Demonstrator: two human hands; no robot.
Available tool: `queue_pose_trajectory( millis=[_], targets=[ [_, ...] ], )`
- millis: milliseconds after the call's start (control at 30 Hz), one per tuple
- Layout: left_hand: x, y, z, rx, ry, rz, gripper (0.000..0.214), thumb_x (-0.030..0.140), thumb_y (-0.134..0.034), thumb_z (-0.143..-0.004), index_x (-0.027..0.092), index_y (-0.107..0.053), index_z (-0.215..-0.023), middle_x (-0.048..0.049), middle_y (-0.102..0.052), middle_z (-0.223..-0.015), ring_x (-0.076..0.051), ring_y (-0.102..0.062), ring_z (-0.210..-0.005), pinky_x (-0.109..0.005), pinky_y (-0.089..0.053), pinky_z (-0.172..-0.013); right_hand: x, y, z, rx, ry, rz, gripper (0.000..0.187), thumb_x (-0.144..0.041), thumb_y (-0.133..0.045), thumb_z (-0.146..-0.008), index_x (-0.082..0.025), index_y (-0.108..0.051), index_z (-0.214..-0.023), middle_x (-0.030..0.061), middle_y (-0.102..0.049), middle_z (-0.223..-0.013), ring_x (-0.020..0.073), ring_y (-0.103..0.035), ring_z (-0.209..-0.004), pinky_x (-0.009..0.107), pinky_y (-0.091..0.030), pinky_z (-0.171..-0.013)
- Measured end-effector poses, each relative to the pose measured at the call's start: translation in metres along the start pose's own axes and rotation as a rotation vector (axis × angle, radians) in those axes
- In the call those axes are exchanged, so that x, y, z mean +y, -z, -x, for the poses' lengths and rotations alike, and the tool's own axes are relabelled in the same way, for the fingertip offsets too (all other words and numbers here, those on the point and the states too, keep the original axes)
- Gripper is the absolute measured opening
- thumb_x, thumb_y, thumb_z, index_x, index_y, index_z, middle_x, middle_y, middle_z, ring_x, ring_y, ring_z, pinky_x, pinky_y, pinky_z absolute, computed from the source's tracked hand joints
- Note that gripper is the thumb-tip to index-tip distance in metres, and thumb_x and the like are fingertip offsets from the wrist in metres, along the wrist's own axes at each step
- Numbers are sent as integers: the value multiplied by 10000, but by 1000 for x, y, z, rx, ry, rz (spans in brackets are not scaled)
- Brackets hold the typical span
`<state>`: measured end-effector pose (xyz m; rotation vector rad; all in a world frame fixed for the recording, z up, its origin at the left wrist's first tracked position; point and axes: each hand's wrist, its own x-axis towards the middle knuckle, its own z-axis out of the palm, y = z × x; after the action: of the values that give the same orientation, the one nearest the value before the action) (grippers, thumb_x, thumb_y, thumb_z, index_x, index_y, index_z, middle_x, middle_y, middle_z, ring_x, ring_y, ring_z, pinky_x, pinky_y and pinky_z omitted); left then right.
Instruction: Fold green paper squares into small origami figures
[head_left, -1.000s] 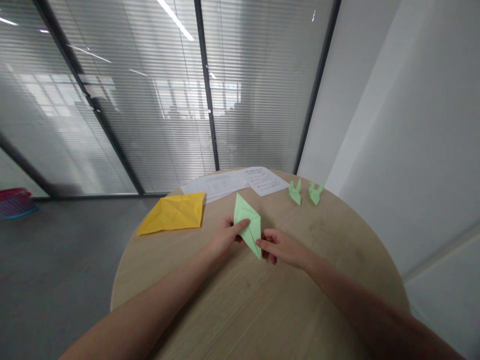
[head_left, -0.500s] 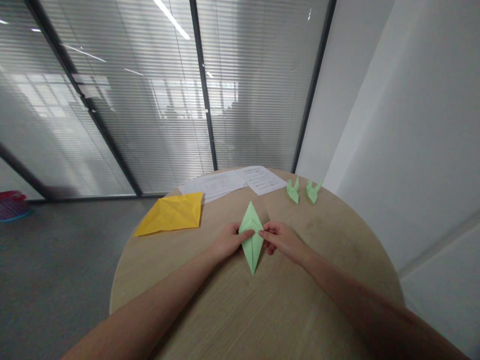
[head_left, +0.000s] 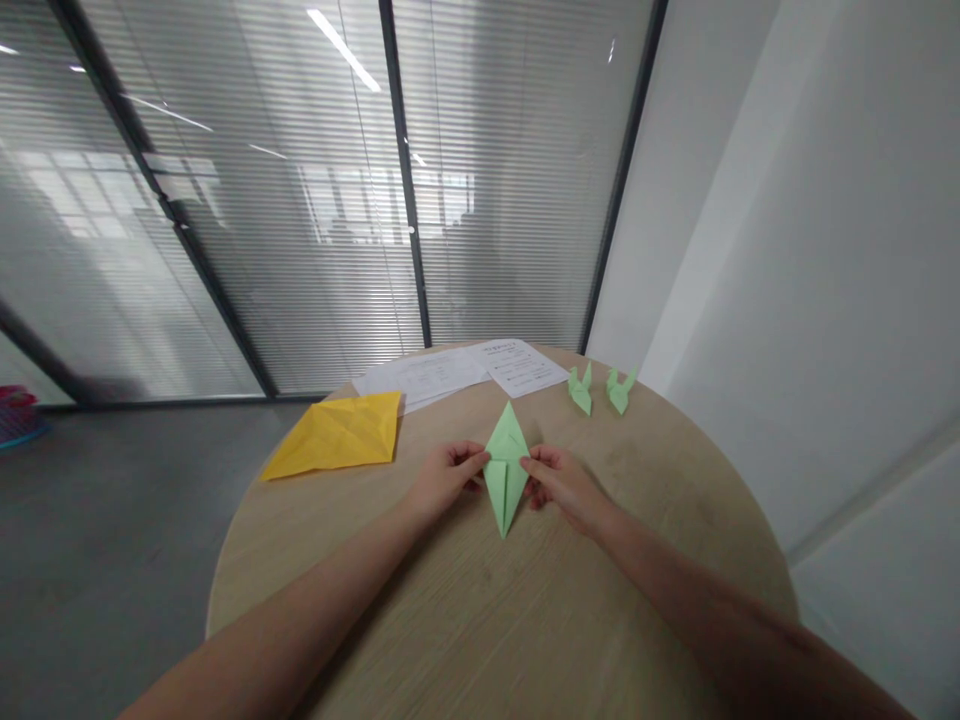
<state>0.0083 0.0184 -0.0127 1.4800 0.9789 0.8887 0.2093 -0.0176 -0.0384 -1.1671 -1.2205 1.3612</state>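
A light green sheet of origami paper (head_left: pixel 505 472), folded into a long diamond, is held over the middle of the round table. A crease crosses it at mid-height and a slit runs down its lower half. My left hand (head_left: pixel 451 472) pinches its left corner between thumb and fingers. On the opposite corner, my right hand (head_left: pixel 559 482) pinches the paper the same way, with some fingertips behind it. Two small green folded paper figures, one at left (head_left: pixel 580 390) and one at right (head_left: pixel 619 391), stand beyond my right hand.
A creased yellow paper piece (head_left: pixel 337 435) lies at the left of the wooden table (head_left: pixel 480 630). Printed white sheets (head_left: pixel 427 375) rest near the far edge. Behind stands a glass partition with blinds (head_left: pixel 330 250); a white wall (head_left: pixel 840 250) borders the right.
My left thumb has drawn back from the middle of the green paper to its left corner. The diamond now tilts slightly the other way. The camera view has shifted a little.
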Motion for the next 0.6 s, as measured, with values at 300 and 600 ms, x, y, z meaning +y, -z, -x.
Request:
queue_pose_trajectory(
  millis=[300,600],
  targets=[
    [2,-1,2,60,-32,45,409,422,-710,-722,144,-615,-1006,12,-621,-629,-125,-590,-544,-270,-518,-565,3,0,-2,-36,-7,50,361,-524,-639,-775,-188,-538,-859,-29,-565,-586,90,-505,-424,210,-423,-419],
    [3,-3,5,55,-139,-36,252,382,-655,-774,175,-532,-849,17,-590,-642,-122,-595,-575,-229,-495,-515,1,1,0,10,24,-1,324,-479,-630,-786,-193,-578,-931,-21,-576,-608,98,-528,-464,216,-441,-455]
  ],
)
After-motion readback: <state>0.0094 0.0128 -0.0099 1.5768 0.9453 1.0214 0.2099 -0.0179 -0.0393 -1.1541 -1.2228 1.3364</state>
